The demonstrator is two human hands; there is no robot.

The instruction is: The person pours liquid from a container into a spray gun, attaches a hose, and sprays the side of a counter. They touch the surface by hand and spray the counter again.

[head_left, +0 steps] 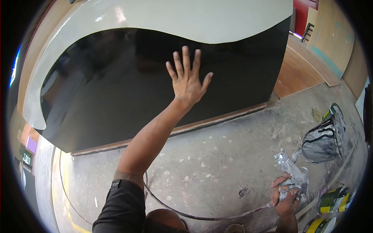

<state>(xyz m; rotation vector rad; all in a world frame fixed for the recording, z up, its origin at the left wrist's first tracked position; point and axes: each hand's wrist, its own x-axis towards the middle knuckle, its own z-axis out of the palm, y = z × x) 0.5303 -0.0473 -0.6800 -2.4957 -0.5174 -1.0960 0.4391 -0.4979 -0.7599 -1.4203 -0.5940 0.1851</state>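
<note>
My left hand (189, 79) is spread flat, fingers apart, over the glossy black lower part of a large panel (116, 85); whether it touches the surface I cannot tell. Above it curves the panel's white upper part (163, 19). At the lower right, my right hand (286, 196) is wrapped round the handle of a paint-smeared spray gun (297, 174). A grey cup with black drips (323, 141) is attached to the gun. From the gun's handle a dark hose (217, 218) runs left across the floor.
Paint tins (333, 201) stand at the lower right, with another (320, 225) below them. Brown boards (297, 72) lie behind the panel's right end, near upright wooden sheets (334, 39). The concrete floor (206, 155) is spotted with paint. A thin cable lies at the left.
</note>
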